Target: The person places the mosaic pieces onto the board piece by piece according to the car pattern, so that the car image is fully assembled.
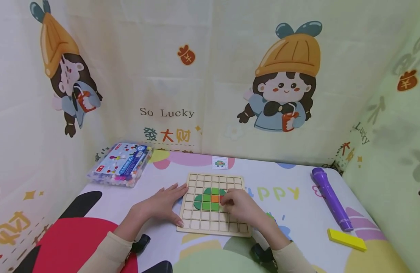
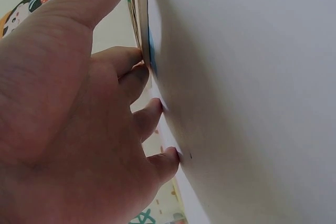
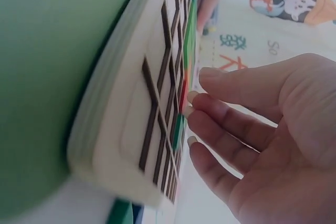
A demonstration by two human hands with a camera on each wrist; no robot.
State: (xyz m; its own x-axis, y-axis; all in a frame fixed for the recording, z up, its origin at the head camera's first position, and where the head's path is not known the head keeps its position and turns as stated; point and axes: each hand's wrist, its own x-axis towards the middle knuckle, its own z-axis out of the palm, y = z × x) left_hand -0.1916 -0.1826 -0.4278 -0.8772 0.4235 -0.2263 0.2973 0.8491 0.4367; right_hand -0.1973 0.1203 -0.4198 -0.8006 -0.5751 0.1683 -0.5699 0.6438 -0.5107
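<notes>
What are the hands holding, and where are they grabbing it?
Nothing is lifted. The left hand steadies the wooden grid board at its left edge; the right hand fingertips touch a red tile in it.

Grid board (image 1: pixel 214 223) lies centre on the table (image 1: pixel 291 212), near the front edge. Tile pieces (image 1: pixel 208 199) sit in the board's middle cells. Left hand (image 1: pixel 165 203) rests at the board's left edge, right hand (image 1: pixel 242 206) on its right part. Small card (image 1: pixel 220 163) behind the board. Bead box (image 1: pixel 122 163) far left. Torch (image 1: pixel 330 198) right, flat block (image 1: pixel 346 239) in front of it.
</notes>
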